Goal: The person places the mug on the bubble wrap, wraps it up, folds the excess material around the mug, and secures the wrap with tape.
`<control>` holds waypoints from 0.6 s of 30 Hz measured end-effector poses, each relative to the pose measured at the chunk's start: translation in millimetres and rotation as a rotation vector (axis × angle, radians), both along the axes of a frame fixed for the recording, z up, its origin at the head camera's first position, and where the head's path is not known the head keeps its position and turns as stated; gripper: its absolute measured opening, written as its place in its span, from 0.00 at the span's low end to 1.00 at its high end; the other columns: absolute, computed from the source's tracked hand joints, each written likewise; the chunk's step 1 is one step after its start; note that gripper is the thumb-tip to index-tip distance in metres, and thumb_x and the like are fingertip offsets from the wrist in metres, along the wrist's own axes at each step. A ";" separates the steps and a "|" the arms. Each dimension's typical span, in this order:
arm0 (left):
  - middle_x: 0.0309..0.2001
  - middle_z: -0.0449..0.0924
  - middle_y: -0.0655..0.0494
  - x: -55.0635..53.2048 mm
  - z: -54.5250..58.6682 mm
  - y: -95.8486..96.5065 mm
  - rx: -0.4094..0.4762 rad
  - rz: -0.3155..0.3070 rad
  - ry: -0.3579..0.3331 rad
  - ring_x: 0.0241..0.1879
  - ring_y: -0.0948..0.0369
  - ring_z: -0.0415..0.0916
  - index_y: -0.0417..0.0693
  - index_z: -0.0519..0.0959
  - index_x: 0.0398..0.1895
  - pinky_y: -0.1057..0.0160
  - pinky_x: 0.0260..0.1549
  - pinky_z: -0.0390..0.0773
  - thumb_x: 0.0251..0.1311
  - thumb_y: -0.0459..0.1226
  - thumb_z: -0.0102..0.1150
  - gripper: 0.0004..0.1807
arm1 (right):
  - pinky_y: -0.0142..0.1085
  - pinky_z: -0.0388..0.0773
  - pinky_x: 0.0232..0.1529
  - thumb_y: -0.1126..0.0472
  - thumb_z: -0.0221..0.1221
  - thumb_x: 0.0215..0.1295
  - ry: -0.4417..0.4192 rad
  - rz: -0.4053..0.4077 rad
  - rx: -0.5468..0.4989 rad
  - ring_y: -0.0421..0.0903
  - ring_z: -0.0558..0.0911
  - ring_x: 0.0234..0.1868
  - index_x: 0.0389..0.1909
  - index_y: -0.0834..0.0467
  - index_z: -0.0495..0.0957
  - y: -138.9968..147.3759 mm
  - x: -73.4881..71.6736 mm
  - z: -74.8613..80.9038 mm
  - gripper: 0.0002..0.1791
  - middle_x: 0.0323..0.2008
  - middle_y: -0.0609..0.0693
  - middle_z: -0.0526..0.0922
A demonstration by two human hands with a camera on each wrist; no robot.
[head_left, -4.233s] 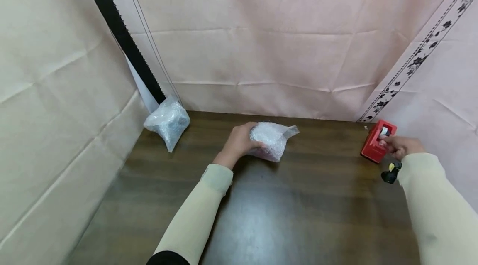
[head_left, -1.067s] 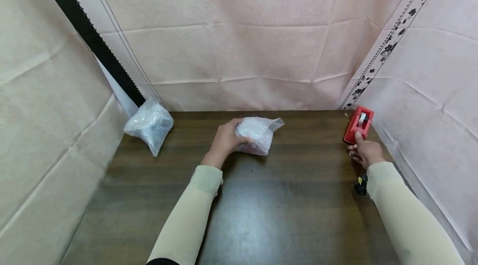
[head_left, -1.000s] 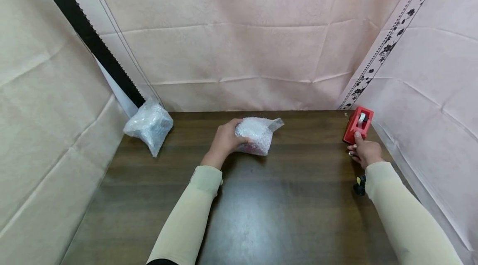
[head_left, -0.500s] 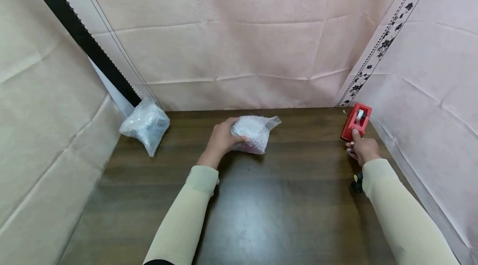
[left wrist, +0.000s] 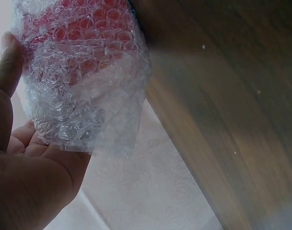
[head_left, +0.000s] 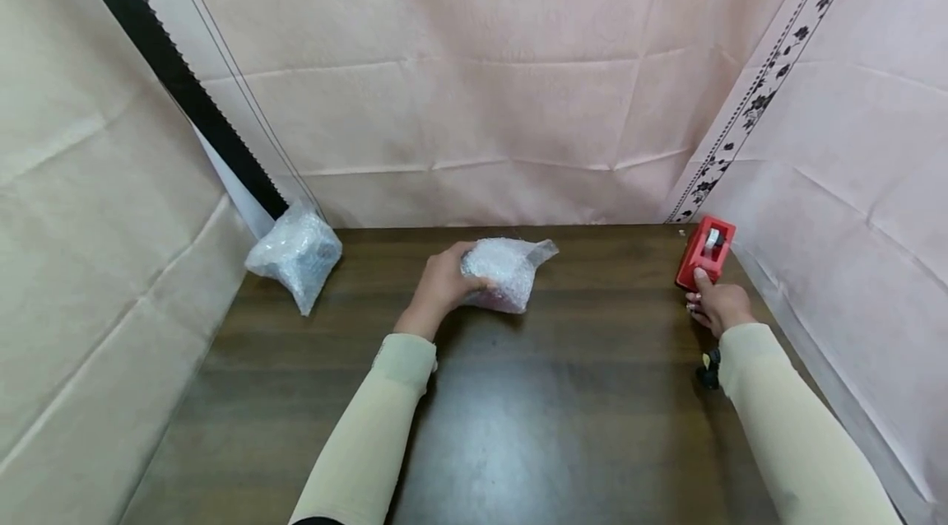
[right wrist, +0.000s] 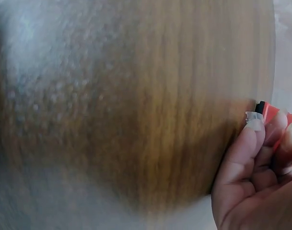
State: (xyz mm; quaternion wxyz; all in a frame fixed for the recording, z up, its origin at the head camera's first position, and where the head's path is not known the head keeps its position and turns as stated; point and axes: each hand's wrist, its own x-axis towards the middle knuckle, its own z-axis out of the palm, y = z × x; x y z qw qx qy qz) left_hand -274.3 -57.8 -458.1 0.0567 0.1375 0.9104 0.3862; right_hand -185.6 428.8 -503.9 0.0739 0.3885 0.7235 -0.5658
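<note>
My left hand grips a bubble-wrapped package near the back of the table, thumb on the near side. In the left wrist view, red shows through the bubble wrap, and a loose clear flap hangs at its end. At the right, my right hand is at the near end of a red tape dispenser, thumb on its front edge, other fingers curled below. The right wrist view shows a small bit of clear tape at a fingertip beside the dispenser's black end.
A second bubble-wrapped package leans in the back left corner. Pale cloth walls enclose the dark wooden table at the back and both sides. A black wrist device sits under my right wrist.
Since the oldest frame my right hand has drawn back from the tape roll to the dispenser's near end. The left hand keeps its grip; over the last second only the view shifts slightly.
</note>
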 end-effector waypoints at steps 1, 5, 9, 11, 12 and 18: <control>0.79 0.80 0.43 0.5 -1.0 0.2 0.000 -0.002 -0.004 0.81 0.43 0.76 0.47 0.75 0.83 0.43 0.80 0.78 0.62 0.47 0.86 0.47 | 0.30 0.91 0.38 0.34 0.46 0.88 -0.003 -0.003 0.005 0.36 0.86 0.30 0.79 0.68 0.67 0.1 0.9 -1.7 0.43 0.25 0.35 0.84; 0.79 0.80 0.42 1.8 -1.8 0.6 0.008 0.003 -0.004 0.81 0.42 0.76 0.47 0.75 0.83 0.43 0.80 0.77 0.62 0.47 0.86 0.47 | 0.30 0.91 0.38 0.33 0.46 0.88 0.012 0.002 0.016 0.35 0.86 0.30 0.82 0.69 0.64 -2.8 3.5 -3.0 0.45 0.24 0.34 0.85; 0.80 0.80 0.43 1.5 -0.9 0.6 0.005 0.005 -0.003 0.81 0.42 0.75 0.48 0.75 0.83 0.42 0.81 0.77 0.62 0.47 0.86 0.47 | 0.30 0.91 0.38 0.34 0.46 0.89 0.021 0.015 0.019 0.35 0.86 0.31 0.77 0.69 0.68 -6.1 6.0 3.4 0.42 0.25 0.35 0.85; 0.80 0.80 0.43 0.6 -1.0 0.2 0.002 0.002 -0.006 0.81 0.42 0.75 0.48 0.75 0.83 0.42 0.81 0.77 0.62 0.47 0.86 0.47 | 0.30 0.91 0.39 0.35 0.47 0.89 0.016 0.013 -0.001 0.35 0.86 0.31 0.73 0.68 0.69 -7.1 6.5 7.0 0.39 0.25 0.35 0.85; 0.80 0.80 0.42 -0.1 -1.3 0.0 0.000 -0.001 -0.003 0.81 0.42 0.75 0.48 0.75 0.83 0.43 0.81 0.77 0.62 0.47 0.86 0.47 | 0.30 0.91 0.39 0.35 0.47 0.89 0.016 0.014 -0.014 0.36 0.86 0.31 0.73 0.68 0.69 -7.6 6.8 9.3 0.39 0.25 0.35 0.85; 0.79 0.80 0.42 -2.6 -1.9 0.3 0.008 -0.005 0.021 0.80 0.42 0.76 0.46 0.75 0.83 0.42 0.80 0.78 0.62 0.47 0.86 0.47 | 0.31 0.89 0.37 0.37 0.52 0.89 -0.016 0.007 0.046 0.39 0.86 0.31 0.69 0.70 0.74 -9.7 1.4 10.8 0.37 0.25 0.39 0.86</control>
